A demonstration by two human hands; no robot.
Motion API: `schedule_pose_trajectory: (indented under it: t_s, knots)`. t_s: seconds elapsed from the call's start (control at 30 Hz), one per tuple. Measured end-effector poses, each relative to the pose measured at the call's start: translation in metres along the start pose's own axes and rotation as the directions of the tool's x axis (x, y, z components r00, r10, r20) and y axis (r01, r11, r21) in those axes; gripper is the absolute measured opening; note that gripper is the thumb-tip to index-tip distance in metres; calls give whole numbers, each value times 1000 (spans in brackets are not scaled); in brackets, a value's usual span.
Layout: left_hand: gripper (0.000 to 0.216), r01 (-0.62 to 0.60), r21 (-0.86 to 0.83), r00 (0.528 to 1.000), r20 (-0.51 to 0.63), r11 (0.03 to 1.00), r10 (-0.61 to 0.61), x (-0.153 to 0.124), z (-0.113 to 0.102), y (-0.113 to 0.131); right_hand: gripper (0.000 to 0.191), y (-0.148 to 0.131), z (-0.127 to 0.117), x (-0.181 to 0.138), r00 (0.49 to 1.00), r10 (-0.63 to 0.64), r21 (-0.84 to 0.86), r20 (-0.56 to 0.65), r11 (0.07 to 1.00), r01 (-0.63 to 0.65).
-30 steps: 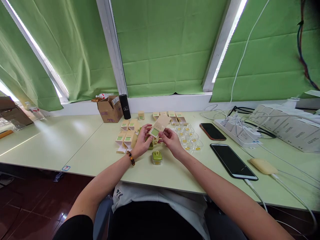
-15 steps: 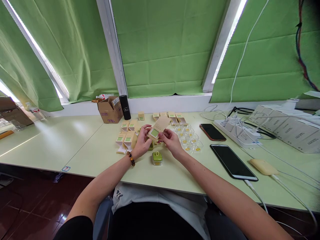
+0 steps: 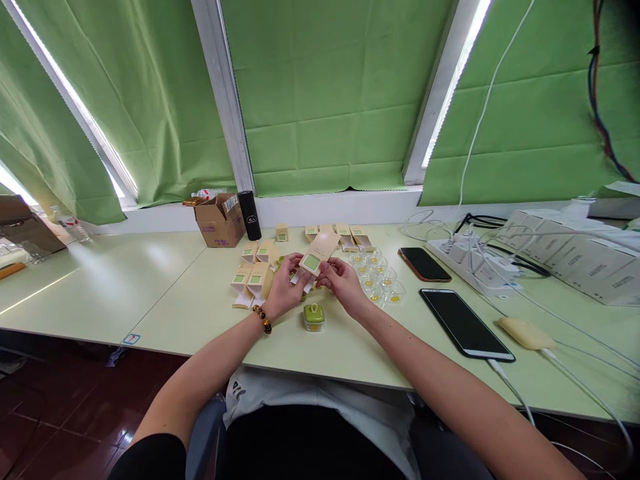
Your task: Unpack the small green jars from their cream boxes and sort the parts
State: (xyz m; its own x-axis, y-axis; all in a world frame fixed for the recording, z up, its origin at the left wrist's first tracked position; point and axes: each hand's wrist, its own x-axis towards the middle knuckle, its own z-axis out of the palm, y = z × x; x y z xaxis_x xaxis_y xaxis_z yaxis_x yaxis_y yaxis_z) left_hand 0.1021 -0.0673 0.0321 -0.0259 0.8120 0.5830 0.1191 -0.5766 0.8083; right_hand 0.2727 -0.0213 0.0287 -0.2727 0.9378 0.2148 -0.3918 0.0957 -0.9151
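Observation:
Between both hands I hold a small cream cardboard box [image 3: 321,249] with a green square window, tilted above the table. My left hand [image 3: 287,285] is closed on its lower left side. Fingers of my right hand [image 3: 342,280] pinch its lower right edge. A pale flap shows at the box's lower end, by my left fingers. Just below the hands stands a small clear jar with a green ringed lid [image 3: 314,317]. More green lids lie partly hidden behind my left hand. Several similar cream boxes [image 3: 259,280] stand left of it, flaps open. Several clear cups with yellow centres [image 3: 371,283] sit to the right.
More cream boxes [image 3: 344,233] stand at the back, near a brown carton [image 3: 219,223] and a black cylinder [image 3: 249,215]. Two phones [image 3: 465,325], a power strip [image 3: 470,267], cables and white boxes [image 3: 575,253] occupy the right side.
The box in my hands has turned slightly, and a pale flap now shows at its lower end. My left fingers have shifted at that end. The green-lidded jar stays in place.

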Motion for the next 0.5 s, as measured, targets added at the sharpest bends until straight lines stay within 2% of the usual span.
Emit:
schedule_pose_trajectory:
  t_s: [0.17,0.33,0.5]
  knots:
    - [40,16,-18,1000,20,1000,-15,-3,-2,-3,60,-3,0,0,1000,-24,30,-1,999,24]
    - [36,0,31,1000,5,1000,0,-1,-1,-7,63,-4,1,-1,999,12,61,33,998,-14]
    - [52,20,21,1000,18,1000,-20,2,0,-4,66,-5,1,-2,998,50,63,32,997,-52]
